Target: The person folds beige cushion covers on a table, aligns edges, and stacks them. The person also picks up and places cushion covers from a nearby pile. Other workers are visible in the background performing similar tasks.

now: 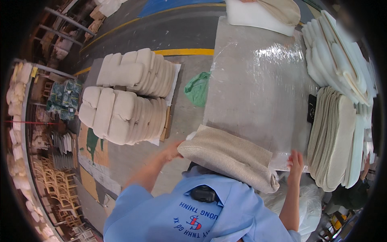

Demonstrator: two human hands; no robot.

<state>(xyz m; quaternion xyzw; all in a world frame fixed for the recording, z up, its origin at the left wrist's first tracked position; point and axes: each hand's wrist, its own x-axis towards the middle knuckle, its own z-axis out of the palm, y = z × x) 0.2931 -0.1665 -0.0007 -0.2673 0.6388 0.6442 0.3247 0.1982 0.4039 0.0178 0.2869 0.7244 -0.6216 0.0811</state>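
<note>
A beige fabric cushion (229, 157) lies across the near edge of the plastic-covered table, close against my body. A bit of white shows at its left end, and its fabric is folded over at the right end. My left hand (173, 151) is closed on the cushion's left end, its fingertips partly hidden. Beyond the right end, my right hand (295, 162) is raised with its fingers apart, slightly blurred and holding nothing. Beside it stand beige fabric covers (330, 133), stacked on edge along the table's right side.
White padding sheets (336, 56) are piled at the far right. Across the table (258, 84), another person's hand (248, 1) touches a white pad and beige fabric. Finished-looking beige cushions (117, 113) fill pallets on the left. A green plastic bag (196, 89) lies between.
</note>
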